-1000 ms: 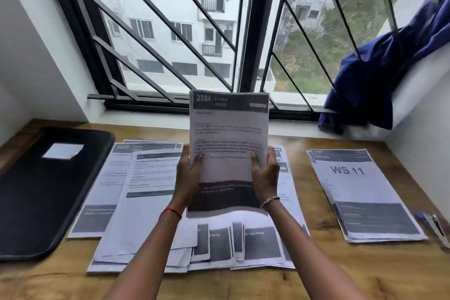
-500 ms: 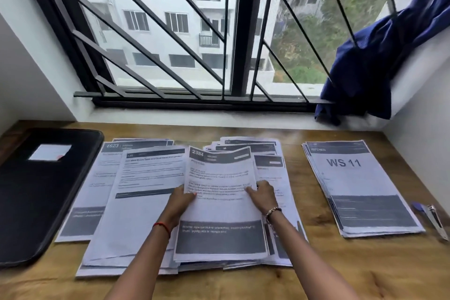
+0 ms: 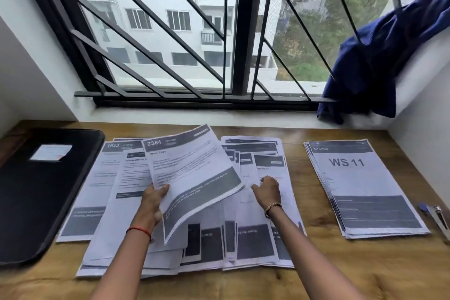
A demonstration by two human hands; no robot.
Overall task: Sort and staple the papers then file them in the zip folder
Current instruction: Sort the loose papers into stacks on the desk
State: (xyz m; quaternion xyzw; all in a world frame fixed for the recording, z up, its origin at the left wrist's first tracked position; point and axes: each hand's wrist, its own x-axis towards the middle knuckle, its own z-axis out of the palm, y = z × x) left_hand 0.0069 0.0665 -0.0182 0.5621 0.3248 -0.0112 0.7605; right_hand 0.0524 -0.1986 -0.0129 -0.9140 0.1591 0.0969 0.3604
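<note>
I'm gripping the 2384 sheet (image 3: 192, 173) in my left hand (image 3: 152, 202), lifted and tilted over the spread papers (image 3: 255, 202) mid-bench. My right hand (image 3: 267, 190) is resting fingers-apart on them. Zip folder (image 3: 36, 190) lying far left, WS 11 stack (image 3: 360, 185) right.

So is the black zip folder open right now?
No, the black zip folder lies flat and shut at the left end of the desk, with no papers in it.
</note>
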